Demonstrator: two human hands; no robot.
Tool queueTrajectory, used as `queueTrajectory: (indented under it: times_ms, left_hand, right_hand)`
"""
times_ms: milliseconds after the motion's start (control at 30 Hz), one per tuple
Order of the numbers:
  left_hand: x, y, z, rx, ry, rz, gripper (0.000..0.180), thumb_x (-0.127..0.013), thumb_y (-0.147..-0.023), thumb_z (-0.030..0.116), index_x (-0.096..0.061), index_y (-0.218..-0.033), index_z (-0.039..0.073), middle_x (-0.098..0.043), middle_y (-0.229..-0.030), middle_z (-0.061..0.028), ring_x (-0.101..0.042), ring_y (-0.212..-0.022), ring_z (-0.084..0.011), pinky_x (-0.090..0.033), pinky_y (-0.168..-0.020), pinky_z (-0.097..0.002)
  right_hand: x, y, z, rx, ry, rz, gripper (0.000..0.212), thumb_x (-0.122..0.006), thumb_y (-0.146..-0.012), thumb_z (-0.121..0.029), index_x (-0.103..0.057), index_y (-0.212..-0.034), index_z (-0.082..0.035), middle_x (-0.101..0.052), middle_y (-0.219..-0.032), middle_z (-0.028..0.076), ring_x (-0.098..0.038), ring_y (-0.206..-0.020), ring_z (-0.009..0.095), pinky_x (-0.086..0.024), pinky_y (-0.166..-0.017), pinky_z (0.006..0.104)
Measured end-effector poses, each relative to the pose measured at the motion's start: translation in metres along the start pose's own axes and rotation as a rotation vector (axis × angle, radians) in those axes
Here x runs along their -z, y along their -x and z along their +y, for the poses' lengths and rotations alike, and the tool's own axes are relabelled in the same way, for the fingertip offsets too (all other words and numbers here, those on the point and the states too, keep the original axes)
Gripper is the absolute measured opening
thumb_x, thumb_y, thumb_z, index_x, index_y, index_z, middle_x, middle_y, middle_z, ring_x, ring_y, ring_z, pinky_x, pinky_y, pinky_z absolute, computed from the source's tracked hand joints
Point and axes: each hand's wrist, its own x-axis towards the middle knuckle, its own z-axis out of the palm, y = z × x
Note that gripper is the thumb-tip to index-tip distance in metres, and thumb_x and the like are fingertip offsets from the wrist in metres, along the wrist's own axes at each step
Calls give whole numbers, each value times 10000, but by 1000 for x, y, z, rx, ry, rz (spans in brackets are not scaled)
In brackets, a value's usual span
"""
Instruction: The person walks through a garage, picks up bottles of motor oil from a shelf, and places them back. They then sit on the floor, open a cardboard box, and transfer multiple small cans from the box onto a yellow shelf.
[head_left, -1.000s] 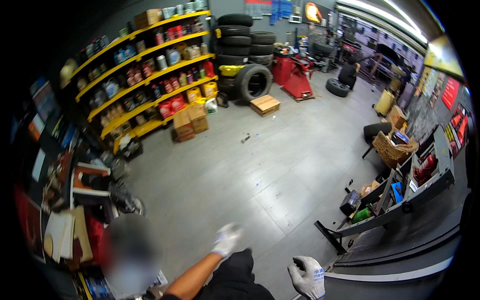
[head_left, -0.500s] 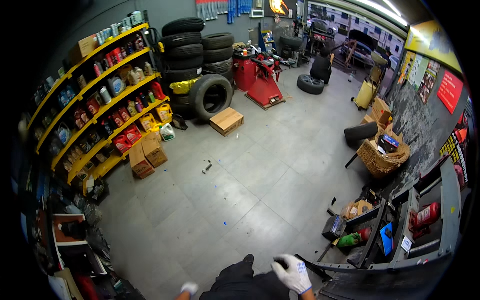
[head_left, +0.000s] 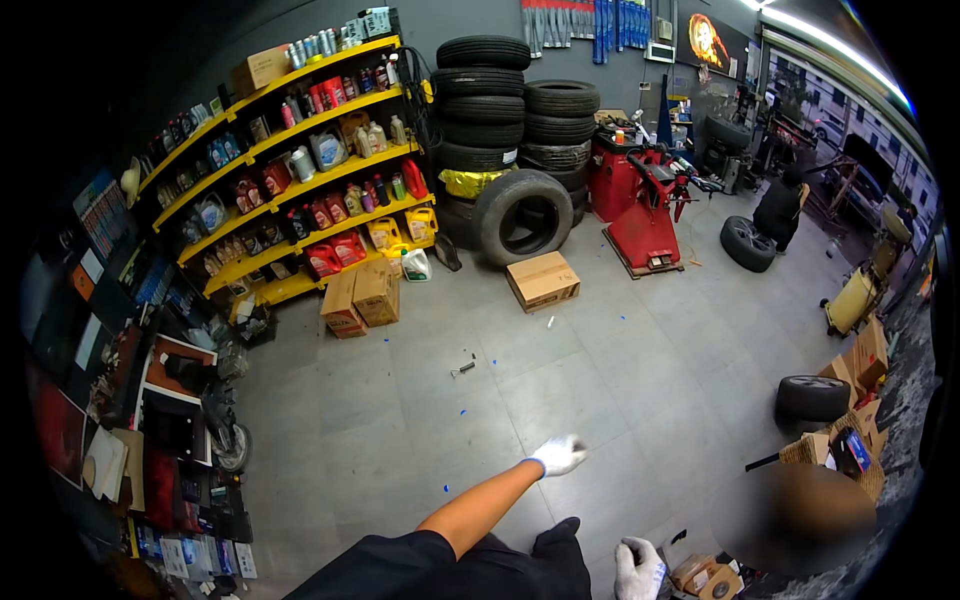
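Observation:
My left hand [head_left: 560,456], in a white knit glove with a blue cuff edge, reaches out over the grey tiled floor [head_left: 400,440] at the end of a bare forearm. Its fingers look bent but are smeared, so their grip is unclear. My right hand [head_left: 638,572], gloved the same way, hangs lower at the bottom edge, right of my dark shoe [head_left: 556,538]. Its fingers curl loosely, with a gap at the thumb and nothing visible between. Neither hand appears to touch anything. A small dark tool-like piece [head_left: 463,369] lies ahead on the floor.
Yellow shelves [head_left: 270,207] of bottles line the left, with cartons [head_left: 375,292] beside them. Stacked tyres [head_left: 480,105], a leaning tyre [head_left: 522,220], a flat carton [head_left: 543,281] and a red machine [head_left: 650,225] stand ahead. Beyond, a person [head_left: 778,213] crouches by a wheel [head_left: 748,244].
The view has turned left, so the shelves and tyres sit farther right in the picture. My left arm has swung forward into full sight; my right hand shows lower and farther right.

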Motion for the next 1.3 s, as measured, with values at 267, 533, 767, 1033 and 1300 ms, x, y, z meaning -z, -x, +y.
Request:
queueTrajectory:
  times_ms: [267,533,767,1033,1300]
  left_hand:
    - [-64,-13,-136,786,-141,-122,585,-574,-1004,451,-813,-1305,10,-736,-1427,-292,-687,-1370,-482,-537,-1166,-538]
    - [-96,-74,-99,1161,-124,-449,498,-585,-1005,418,-831,-1252,63,-788,-1353,-243,-751,-1247,-457,-577,-1040,-557]
    - [-114,-513,67,638,-296,-325,580,-503,-1066,478,-826,-1259,36,-767,-1361,-286,-720,-1302,-476,-547,-1099,-548]
    - [-4,-917,555,-67,208,321,537,-623,-1107,450,-737,-1414,24,-802,-1291,-228,-761,-1236,-369,-581,-1066,-470]
    - [-119,-961,560,271,-25,166,605,-579,-1096,490,-674,-1478,31,-733,-1432,-291,-693,-1341,-468,-544,-1153,-530]
  right_hand:
    - [194,-254,50,17,-23,-14,256,-726,-1085,-173,-789,-1245,17,-812,-1175,195,-764,-1069,345,-596,-993,428]
    - [281,-526,150,-216,-464,-74,247,-683,-1114,-123,-780,-1279,34,-802,-1076,127,-759,-902,192,-634,-817,344]
    - [409,-754,187,-206,-645,-88,326,-687,-1129,-213,-756,-1315,46,-817,-1125,188,-795,-934,251,-652,-834,385]
    - [574,-958,277,-190,-593,-27,339,-686,-1133,-203,-744,-1343,57,-816,-1115,191,-798,-932,263,-660,-819,390]
    - [682,-1121,359,-195,-521,-216,302,-700,-1129,-192,-761,-1324,30,-825,-1105,165,-805,-908,245,-657,-787,372]
